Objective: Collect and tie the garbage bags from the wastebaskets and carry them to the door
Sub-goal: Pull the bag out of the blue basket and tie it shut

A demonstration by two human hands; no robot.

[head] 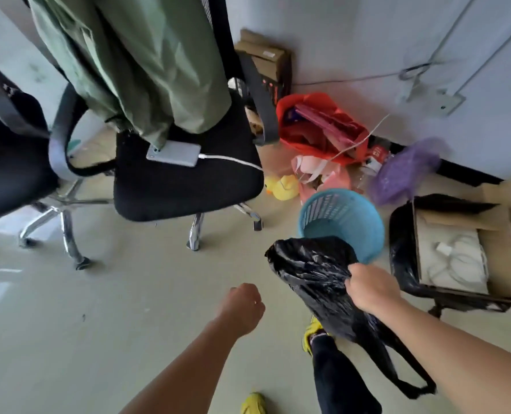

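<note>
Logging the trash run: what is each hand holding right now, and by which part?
Right hand grips the crumpled black plastic garbage bag by its bunched middle; left hand, curled, holds nothing.

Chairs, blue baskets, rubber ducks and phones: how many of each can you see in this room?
Chairs: 2
Blue baskets: 1
Rubber ducks: 1
Phones: 1
Total: 5
</note>
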